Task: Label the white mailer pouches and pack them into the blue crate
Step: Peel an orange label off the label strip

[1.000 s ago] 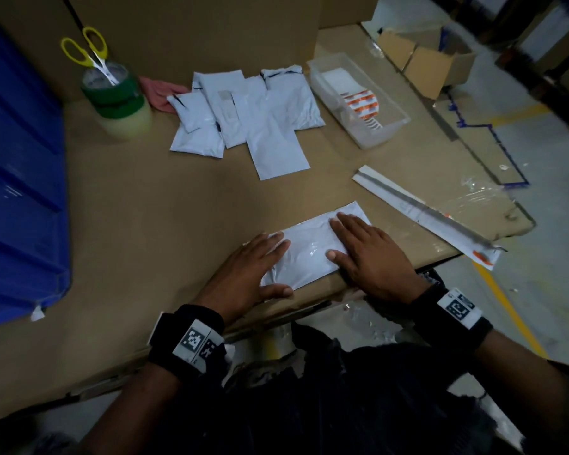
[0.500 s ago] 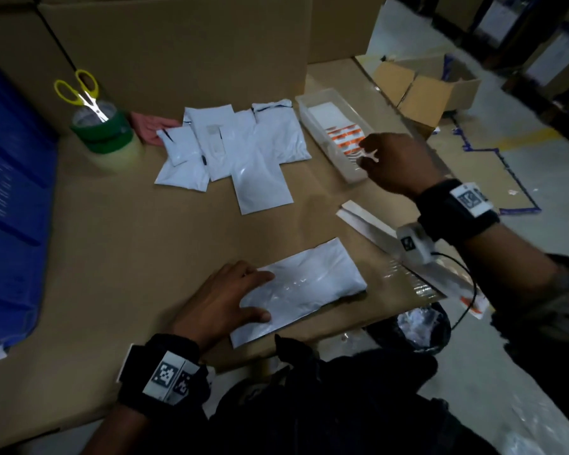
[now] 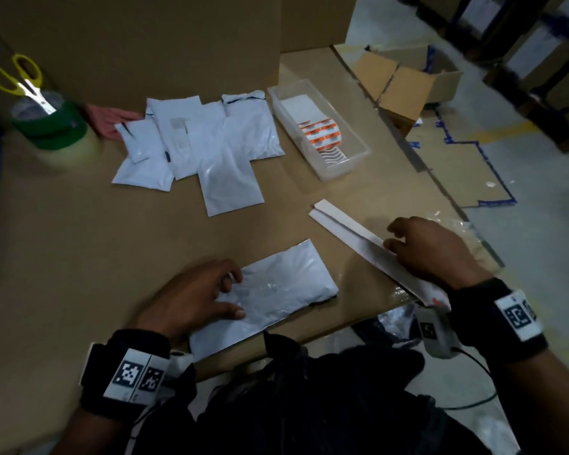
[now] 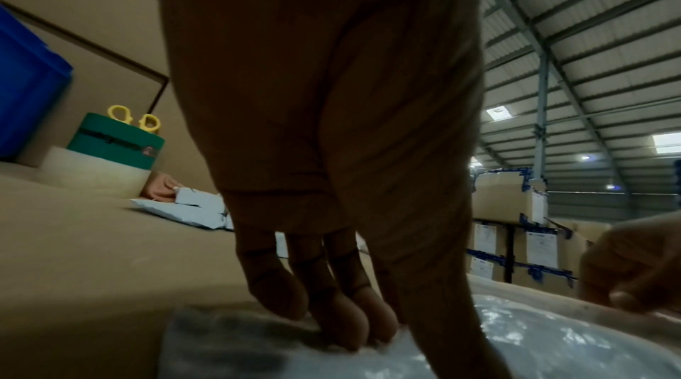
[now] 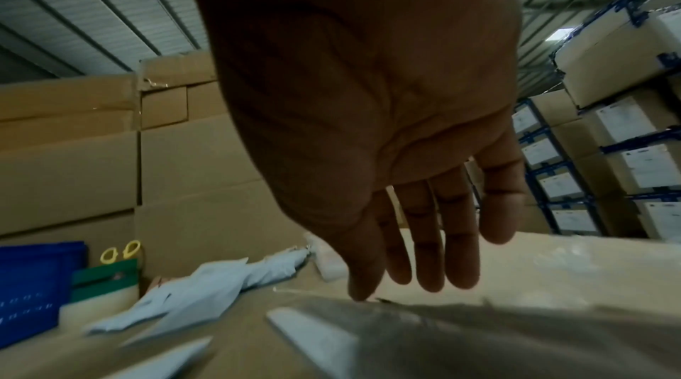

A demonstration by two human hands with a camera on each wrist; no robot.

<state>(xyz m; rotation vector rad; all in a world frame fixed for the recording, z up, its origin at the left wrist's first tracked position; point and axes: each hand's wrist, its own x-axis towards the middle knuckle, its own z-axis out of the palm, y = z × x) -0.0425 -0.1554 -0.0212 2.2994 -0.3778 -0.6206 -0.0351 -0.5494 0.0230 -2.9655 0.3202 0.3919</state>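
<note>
Under left hand [image 3: 191, 297], pouch [image 3: 276, 290] (long axis diagonal)

White pouch [image 3: 270, 290] flat near table edge

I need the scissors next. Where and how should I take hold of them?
Grip the yellow handle loops of the scissors, coming from above. They stand blades-down in the tape roll, so only the loops stick out; lift straight up.

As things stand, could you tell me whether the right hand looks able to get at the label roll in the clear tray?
Probably yes. The right hand hovers over the white strip, and only bare tabletop lies between it and the open-topped clear tray holding the label roll.
</note>
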